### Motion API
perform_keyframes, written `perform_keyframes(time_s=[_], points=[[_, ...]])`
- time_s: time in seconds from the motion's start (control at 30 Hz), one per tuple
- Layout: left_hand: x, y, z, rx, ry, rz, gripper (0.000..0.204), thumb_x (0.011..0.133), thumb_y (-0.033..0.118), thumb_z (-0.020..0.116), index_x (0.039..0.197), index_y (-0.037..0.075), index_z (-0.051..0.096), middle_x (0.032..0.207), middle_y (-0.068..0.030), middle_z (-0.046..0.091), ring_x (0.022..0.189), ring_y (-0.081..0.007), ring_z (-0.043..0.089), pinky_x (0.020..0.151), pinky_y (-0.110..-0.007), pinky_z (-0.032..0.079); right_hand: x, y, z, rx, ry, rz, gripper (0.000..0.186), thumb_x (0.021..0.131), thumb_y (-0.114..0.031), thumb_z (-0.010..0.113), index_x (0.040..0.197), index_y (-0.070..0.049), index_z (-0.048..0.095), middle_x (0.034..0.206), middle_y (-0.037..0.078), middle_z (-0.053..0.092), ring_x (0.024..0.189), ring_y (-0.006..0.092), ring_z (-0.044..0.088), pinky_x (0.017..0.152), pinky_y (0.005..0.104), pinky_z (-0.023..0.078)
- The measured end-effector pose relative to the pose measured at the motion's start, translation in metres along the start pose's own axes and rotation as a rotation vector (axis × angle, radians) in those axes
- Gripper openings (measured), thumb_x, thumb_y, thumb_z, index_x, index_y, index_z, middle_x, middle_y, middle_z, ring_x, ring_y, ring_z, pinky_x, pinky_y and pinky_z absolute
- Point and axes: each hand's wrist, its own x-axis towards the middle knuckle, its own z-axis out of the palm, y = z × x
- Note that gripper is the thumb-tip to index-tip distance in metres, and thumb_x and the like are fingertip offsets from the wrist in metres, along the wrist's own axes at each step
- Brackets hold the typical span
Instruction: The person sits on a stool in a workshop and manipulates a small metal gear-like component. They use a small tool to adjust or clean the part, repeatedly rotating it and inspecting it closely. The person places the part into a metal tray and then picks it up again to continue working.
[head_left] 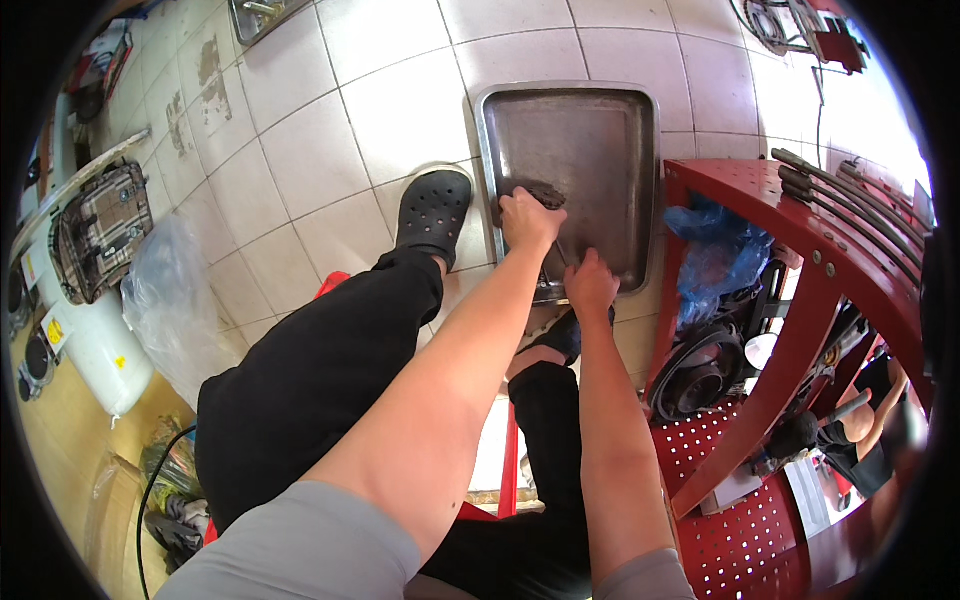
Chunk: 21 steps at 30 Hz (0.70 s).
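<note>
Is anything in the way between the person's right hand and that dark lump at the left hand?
Nothing separate that I can see. Between the right hand and the dark lump, the tray's floor shows. Only the left hand partly covers the lump's near side.

On the floor (pixel 300 150), at one o'clock, a tray (pixel 570 150); at its nine o'clock, a shoe (pixel 432 210). At three, a workbench (pixel 740 180) with rods (pixel 797 183) on top. At nine, a tank (pixel 95 375) beside a bag (pixel 170 305).

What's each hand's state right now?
Left hand: closed on a dark, rough-looking object.
Right hand: at the near end of the metal tray; grip cannot be told.
</note>
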Motion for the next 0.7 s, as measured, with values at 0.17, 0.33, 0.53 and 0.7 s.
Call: perform_keyframes(time_s=[0.17,0.33,0.53,0.7], points=[[0.008,0.001,-0.011,0.168,-0.026,-0.049,0.077,0.074,0.043,0.085,0.126,-0.002,0.05,0.124,-0.0208,0.062,0.11,-0.0358,0.067,0.09,-0.044,0.058,0.0,0.013,-0.02,0.144,0.047,-0.002,0.029,0.085,-0.03,0.068,0.097,-0.004,0.063,0.095,0.019,0.072,0.089,0.0387,0.07,0.078,0.0515,0.052],[-0.018,0.003,-0.022,0.209,0.157,0.098,0.074,0.079,0.042,0.079,0.129,-0.002,0.047,0.121,-0.0213,0.064,0.108,-0.0366,0.067,0.09,-0.045,0.057,-0.015,0.002,-0.072,0.165,0.086,0.04,0.028,0.086,-0.032,0.065,0.088,-0.004,0.069,0.089,0.021,0.072,0.087,0.0408,0.069,0.079,0.0509,0.054],[-0.074,0.038,-0.051,-0.076,0.113,0.331,0.032,0.087,0.034,0.067,0.099,0.004,0.069,0.102,-0.0189,0.072,0.099,-0.0374,0.069,0.087,-0.047,0.056,-0.048,-0.02,-0.205,0.428,0.015,-0.182,0.033,0.084,-0.031,0.064,0.076,0.0,0.071,0.08,0.025,0.07,0.075,0.0406,0.068,0.071,0.047,0.052],[-0.148,0.06,-0.095,-0.366,0.021,0.966,0.03,0.082,0.028,0.067,0.073,0.0,0.067,0.073,-0.0251,0.066,0.069,-0.0402,0.066,0.066,-0.049,0.052,-0.217,-0.046,-0.386,0.956,0.056,-0.669,0.037,0.088,-0.018,0.063,0.061,-0.002,0.043,0.055,-0.001,0.039,0.054,0.0084,0.035,0.049,0.0326,0.027]])
